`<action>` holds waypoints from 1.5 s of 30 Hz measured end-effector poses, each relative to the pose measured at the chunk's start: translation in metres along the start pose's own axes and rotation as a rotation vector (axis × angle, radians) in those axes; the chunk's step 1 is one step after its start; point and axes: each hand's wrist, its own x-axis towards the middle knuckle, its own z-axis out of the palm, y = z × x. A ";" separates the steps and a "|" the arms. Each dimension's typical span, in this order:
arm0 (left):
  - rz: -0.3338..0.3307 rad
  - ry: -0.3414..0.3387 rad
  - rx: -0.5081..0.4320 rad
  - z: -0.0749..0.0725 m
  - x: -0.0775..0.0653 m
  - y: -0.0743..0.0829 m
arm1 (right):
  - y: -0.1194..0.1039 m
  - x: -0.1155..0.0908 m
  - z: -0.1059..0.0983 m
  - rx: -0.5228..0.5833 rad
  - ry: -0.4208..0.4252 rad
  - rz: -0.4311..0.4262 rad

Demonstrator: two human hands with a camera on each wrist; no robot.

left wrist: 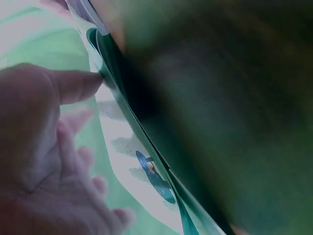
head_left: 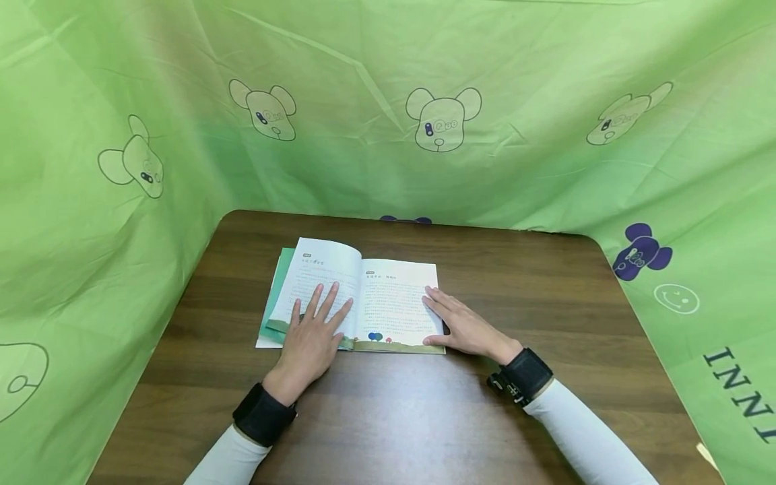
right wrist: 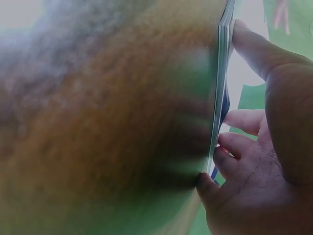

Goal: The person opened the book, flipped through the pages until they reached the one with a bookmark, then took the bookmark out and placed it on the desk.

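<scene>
An open book (head_left: 397,293) lies on the table, with printed text and small drawings along the bottom of its pages. My left hand (head_left: 310,347) rests on the left page (head_left: 330,257), fingers spread and straight. Beneath that page a green sheet or cover (head_left: 275,289) sticks out at the left. My right hand (head_left: 469,328) touches the right edge of the book, its thumb near the bottom corner and its fingers further up. In the right wrist view the fingertips (right wrist: 226,159) meet the book's edge (right wrist: 222,63). The left wrist view shows the thumb (left wrist: 80,85) touching the page.
The brown wooden table (head_left: 388,424) stretches around the book, with a shiny reflection near the front. Green cloth (head_left: 364,168) with printed bear heads hangs behind the table and along both sides. A small pale object (head_left: 706,456) shows at the table's right edge.
</scene>
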 end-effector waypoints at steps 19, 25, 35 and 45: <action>-0.044 -0.309 -0.142 -0.002 -0.012 0.000 | 0.002 -0.001 -0.006 0.005 -0.035 -0.035; -0.065 -0.345 -0.135 -0.002 -0.011 0.000 | 0.004 0.000 -0.012 0.046 -0.096 -0.043; -0.056 -0.343 -0.114 -0.002 -0.012 -0.003 | 0.008 0.000 -0.014 0.103 -0.097 -0.112; -0.060 -0.332 -0.105 0.000 -0.011 -0.001 | 0.010 0.001 -0.012 0.116 -0.065 -0.130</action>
